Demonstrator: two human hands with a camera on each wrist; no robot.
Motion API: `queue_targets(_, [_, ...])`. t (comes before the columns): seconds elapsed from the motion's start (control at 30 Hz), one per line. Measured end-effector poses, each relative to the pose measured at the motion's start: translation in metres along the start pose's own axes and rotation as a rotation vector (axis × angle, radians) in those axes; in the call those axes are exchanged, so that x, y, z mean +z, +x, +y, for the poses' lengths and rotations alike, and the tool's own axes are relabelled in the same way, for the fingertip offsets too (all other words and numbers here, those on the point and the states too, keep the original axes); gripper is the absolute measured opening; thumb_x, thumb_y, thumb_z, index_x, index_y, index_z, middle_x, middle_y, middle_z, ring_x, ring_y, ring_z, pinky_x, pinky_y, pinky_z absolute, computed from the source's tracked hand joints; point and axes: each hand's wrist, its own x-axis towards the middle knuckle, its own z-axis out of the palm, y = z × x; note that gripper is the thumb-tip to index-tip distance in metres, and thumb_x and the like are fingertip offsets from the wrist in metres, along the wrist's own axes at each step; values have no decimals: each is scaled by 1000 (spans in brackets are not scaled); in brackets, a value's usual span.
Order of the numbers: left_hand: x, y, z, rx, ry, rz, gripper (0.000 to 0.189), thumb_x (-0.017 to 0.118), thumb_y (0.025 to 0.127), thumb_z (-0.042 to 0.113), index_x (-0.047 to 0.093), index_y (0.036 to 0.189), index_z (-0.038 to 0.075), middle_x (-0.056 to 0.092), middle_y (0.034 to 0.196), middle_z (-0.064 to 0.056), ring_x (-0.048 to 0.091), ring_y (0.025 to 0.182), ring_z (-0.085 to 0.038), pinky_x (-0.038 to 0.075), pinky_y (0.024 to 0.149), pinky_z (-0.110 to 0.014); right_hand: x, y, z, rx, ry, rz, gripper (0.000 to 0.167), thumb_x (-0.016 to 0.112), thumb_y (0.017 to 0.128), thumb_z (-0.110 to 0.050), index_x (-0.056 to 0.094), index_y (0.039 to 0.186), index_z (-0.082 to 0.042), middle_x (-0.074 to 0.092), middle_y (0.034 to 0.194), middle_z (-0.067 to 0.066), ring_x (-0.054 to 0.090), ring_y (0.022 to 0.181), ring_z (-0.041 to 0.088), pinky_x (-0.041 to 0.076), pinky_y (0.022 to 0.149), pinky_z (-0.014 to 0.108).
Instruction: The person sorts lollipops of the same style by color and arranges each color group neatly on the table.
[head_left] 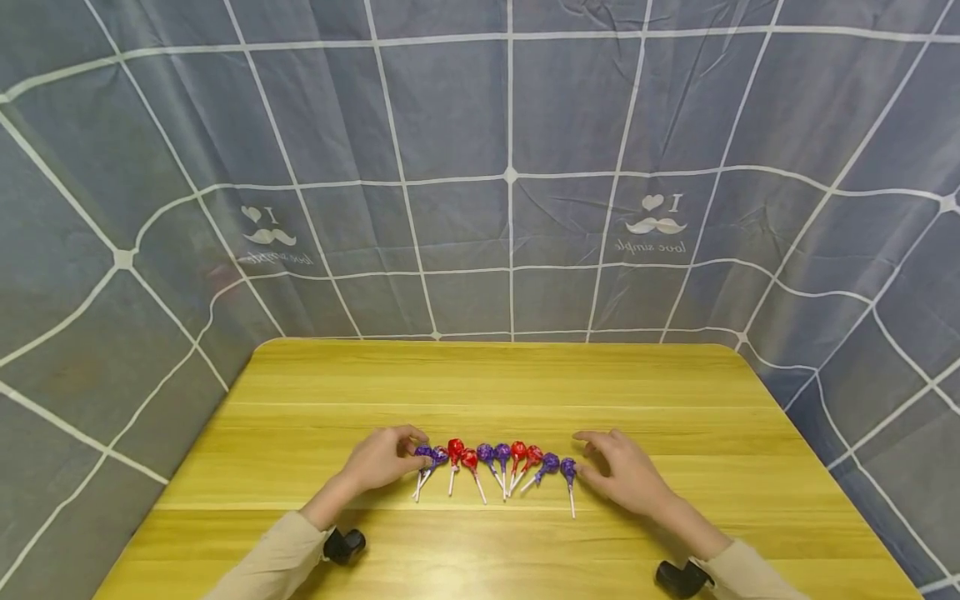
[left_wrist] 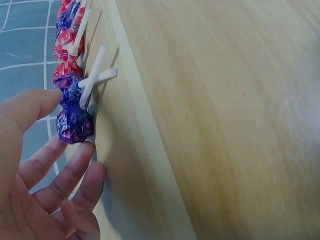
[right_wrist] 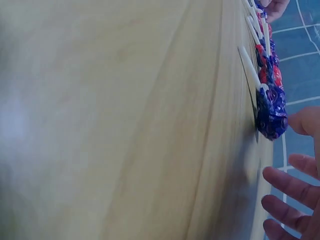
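Ten lollies point(head_left: 502, 452) are lying side by side in a row across the middle of the yellow table point(head_left: 450, 375), their wrapped heads running in pairs from left to right: purple, red, purple, red, purple. Their white sticks point(head_left: 572, 504) are pointing roughly toward the near side, with the two at the left end crossing. The left hand point(head_left: 378, 458) is curving around that end, its thumb and fingers standing apart with the end purple lolly point(left_wrist: 74, 126) between them; whether they are pinching it, I cannot tell. The right hand point(head_left: 626, 475) is resting at the other end, fingers spreading apart, its thumb tip touching the last purple lolly point(right_wrist: 272, 125). Beige sleeves point(head_left: 277, 554) are showing at the bottom, with a black device point(head_left: 345, 547) sitting at each wrist. Behind the table, a grey curtain point(head_left: 465, 108) with white lines and mirrored lettering point(head_left: 651, 247) is hanging
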Motion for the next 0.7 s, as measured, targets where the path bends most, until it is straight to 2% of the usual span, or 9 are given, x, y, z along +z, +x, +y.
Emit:
queue_targets(0.17, [3, 0, 0, -5, -7, 0, 29, 75, 81, 28, 72, 105, 12, 65, 81, 6, 51, 68, -5, 38, 55, -20, 4, 1, -2, 33, 16, -26, 40, 76, 79, -29, 67, 115, -17, 66, 93, -10, 55, 86, 6, 48, 74, 27])
queue_targets(0.37, [4, 0, 0, -45, -30, 6, 24, 73, 82, 24, 72, 104, 13, 65, 81, 5, 53, 70, -7, 39, 56, -22, 8, 1, -5, 55, 10, -48, 31, 75, 81, -31, 69, 109, -20, 66, 95, -12, 55, 87, 5, 49, 76, 28])
queue_targets(0.7, [1, -1, 0, -108, -41, 25, 24, 74, 82, 25, 73, 102, 13, 66, 80, 5, 52, 67, -8, 37, 56, -23, 7, 2, -11, 51, 41, -90, 23, 73, 84, -31, 71, 104, -20, 68, 97, -11, 54, 86, 4, 48, 73, 24])
